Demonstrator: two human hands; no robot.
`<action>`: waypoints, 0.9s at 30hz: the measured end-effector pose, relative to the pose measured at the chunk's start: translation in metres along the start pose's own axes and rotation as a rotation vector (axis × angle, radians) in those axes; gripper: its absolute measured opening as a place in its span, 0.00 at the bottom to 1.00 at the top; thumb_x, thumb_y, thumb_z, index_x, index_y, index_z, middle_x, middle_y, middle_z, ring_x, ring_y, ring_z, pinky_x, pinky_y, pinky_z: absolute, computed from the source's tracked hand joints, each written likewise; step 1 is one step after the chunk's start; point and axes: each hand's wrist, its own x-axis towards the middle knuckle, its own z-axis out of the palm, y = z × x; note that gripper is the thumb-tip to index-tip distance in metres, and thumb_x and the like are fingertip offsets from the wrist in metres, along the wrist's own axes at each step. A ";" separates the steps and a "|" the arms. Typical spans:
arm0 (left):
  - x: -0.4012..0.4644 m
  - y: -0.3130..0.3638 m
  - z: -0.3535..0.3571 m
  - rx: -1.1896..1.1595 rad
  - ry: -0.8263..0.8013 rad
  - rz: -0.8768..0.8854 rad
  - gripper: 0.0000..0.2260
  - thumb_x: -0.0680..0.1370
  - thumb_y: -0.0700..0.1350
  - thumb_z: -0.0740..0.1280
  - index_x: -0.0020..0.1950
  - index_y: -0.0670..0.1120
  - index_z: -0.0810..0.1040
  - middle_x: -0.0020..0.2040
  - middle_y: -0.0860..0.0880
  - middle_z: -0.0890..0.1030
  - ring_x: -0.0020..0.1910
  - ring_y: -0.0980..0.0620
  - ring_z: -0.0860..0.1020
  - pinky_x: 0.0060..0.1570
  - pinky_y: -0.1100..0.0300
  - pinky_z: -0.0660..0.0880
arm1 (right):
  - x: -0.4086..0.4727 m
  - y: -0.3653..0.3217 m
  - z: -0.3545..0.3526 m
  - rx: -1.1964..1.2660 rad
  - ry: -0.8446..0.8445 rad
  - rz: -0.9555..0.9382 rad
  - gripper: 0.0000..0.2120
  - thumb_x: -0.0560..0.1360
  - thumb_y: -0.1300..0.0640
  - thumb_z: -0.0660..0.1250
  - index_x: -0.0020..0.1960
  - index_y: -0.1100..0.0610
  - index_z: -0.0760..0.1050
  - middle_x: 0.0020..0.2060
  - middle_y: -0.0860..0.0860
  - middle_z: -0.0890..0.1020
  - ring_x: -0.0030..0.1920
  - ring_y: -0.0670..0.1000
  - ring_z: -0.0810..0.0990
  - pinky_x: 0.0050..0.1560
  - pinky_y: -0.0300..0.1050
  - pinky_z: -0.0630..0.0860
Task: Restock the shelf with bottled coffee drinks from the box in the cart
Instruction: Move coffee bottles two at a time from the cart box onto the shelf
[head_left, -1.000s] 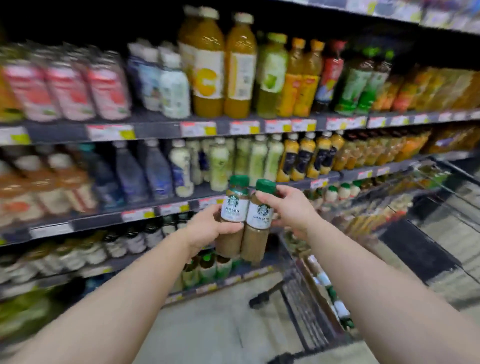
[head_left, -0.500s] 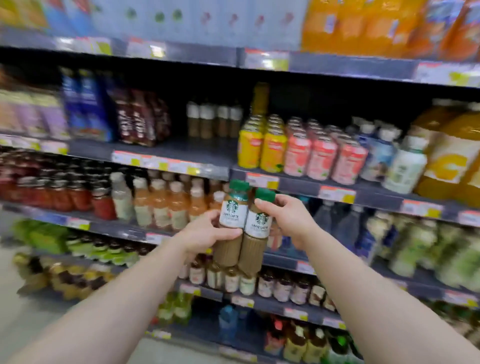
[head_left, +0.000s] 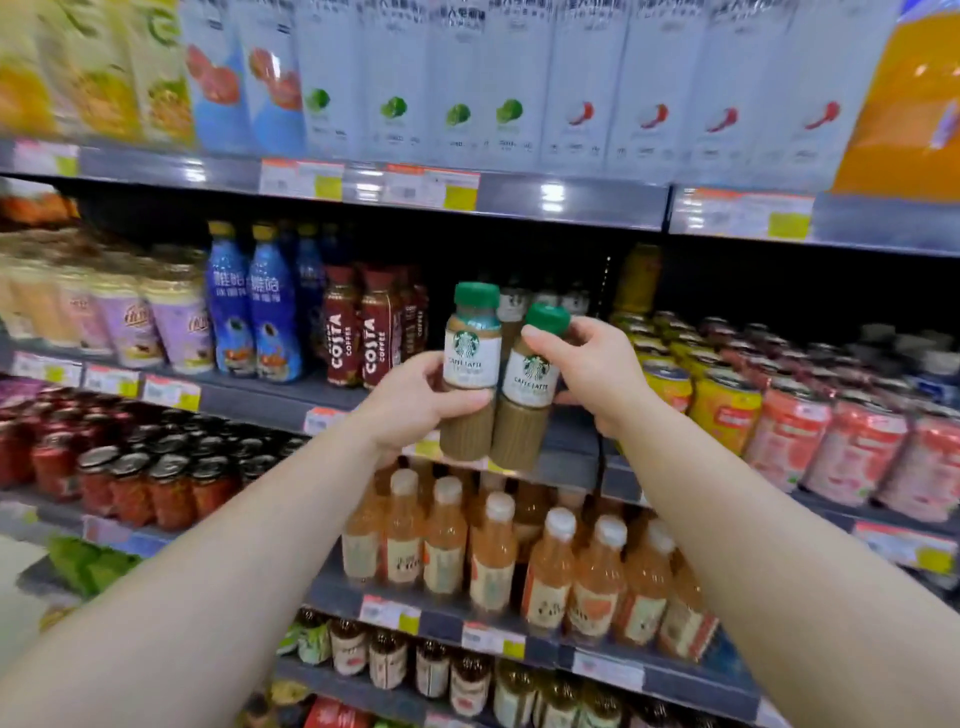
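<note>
While each hand (head_left: 415, 400) (head_left: 597, 374) gripped one coffee bottle (head_left: 470, 374) (head_left: 527, 395) at centre frame, both bottles looked rigid, full, and likely best held mid-body.

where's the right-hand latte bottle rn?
Head view, centre: the right hand holds the right latte bottle beside the left-hand bottle, before the Costa bottles' shelf.

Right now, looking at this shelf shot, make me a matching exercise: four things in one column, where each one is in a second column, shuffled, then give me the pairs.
Things:
1. left latte bottle
2. right latte bottle
3. Costa coffee bottles
4. white cartons

Places:
A. top shelf, above the price tags
B. gripped by the left hand
C. standing on the shelf left of the hands
D. gripped by the right hand

Pairs: 1-B, 2-D, 3-C, 4-A
</note>
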 end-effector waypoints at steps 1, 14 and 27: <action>0.013 0.002 0.000 0.007 0.017 0.015 0.23 0.68 0.46 0.77 0.62 0.51 0.77 0.56 0.52 0.83 0.56 0.51 0.81 0.58 0.47 0.77 | 0.013 0.004 0.000 -0.012 0.034 -0.020 0.05 0.72 0.51 0.73 0.47 0.49 0.79 0.43 0.46 0.85 0.44 0.47 0.85 0.41 0.49 0.83; 0.118 -0.048 0.010 0.075 0.156 0.002 0.24 0.70 0.43 0.77 0.63 0.48 0.74 0.58 0.49 0.80 0.52 0.57 0.78 0.51 0.63 0.74 | 0.105 0.058 0.011 -0.140 0.108 -0.018 0.15 0.70 0.48 0.74 0.56 0.47 0.77 0.52 0.45 0.83 0.52 0.45 0.82 0.56 0.47 0.80; 0.164 -0.074 -0.015 0.371 -0.092 -0.110 0.27 0.63 0.43 0.81 0.58 0.44 0.75 0.52 0.49 0.82 0.49 0.54 0.80 0.50 0.61 0.77 | 0.090 0.102 0.019 -0.686 0.020 0.391 0.28 0.65 0.46 0.78 0.60 0.56 0.75 0.54 0.52 0.81 0.53 0.53 0.80 0.52 0.46 0.77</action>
